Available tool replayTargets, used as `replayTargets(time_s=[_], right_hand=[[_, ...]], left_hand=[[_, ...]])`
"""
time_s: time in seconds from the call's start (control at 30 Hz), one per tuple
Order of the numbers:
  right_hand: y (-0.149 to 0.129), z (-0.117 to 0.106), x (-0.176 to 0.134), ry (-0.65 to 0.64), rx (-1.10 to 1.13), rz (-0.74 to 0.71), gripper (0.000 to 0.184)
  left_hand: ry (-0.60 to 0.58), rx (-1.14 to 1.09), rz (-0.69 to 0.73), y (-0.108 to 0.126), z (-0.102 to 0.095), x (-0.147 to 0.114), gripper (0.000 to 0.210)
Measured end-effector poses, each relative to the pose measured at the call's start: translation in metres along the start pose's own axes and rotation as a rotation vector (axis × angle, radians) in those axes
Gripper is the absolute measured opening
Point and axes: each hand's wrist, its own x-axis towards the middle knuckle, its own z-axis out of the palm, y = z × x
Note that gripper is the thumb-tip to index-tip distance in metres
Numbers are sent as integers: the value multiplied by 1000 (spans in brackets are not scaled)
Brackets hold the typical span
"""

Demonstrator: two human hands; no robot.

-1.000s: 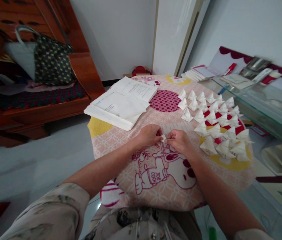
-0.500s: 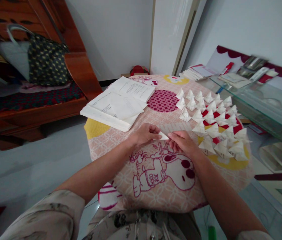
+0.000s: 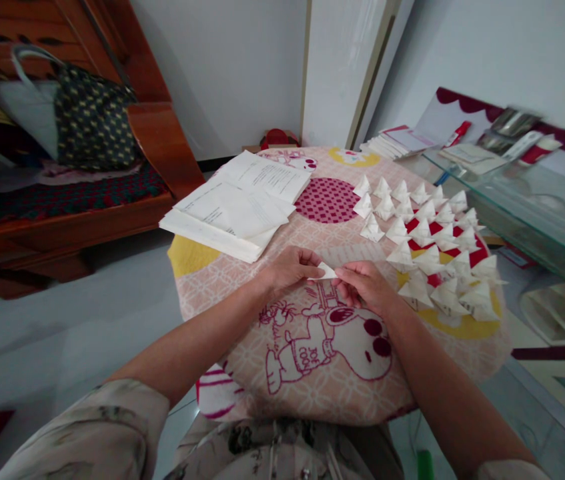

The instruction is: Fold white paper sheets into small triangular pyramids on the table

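Note:
Between my two hands is a small piece of folded white paper (image 3: 327, 271), its visible part a triangle. My left hand (image 3: 292, 268) pinches its left side between thumb and fingers. At its right corner my right hand (image 3: 363, 283) grips it with thumb and forefinger, the other fingers curled below. Both hands are just over the patterned tablecloth (image 3: 242, 333). To the right stand several rows of folded paper boats (image 3: 425, 233), white and pointed. An open book (image 3: 237, 207) with loose printed sheets lies beyond my left hand.
A glass shelf (image 3: 522, 193) with a stack of papers (image 3: 397, 142), a red marker (image 3: 458, 133) and metal containers (image 3: 509, 130) borders the table on the right. At the left is a wooden bench (image 3: 162, 143) bearing a dark patterned bag (image 3: 92, 117).
Both hands keep their hold on the folded paper and have barely moved. Less of the paper's right corner shows by my right fingertips. The view has shifted very slightly.

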Motion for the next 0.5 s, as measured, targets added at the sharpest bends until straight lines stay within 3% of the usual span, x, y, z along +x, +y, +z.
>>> replayTargets(time_s=[0.2,0.5], right_hand=[[2,1,0,-4,45,-78,32],[0,0,-1,-60,53,-85,32]], left_hand=[[-15,-150,-41,1,-1,-1,19],[-25,-163,-16,5,4,-4,15]])
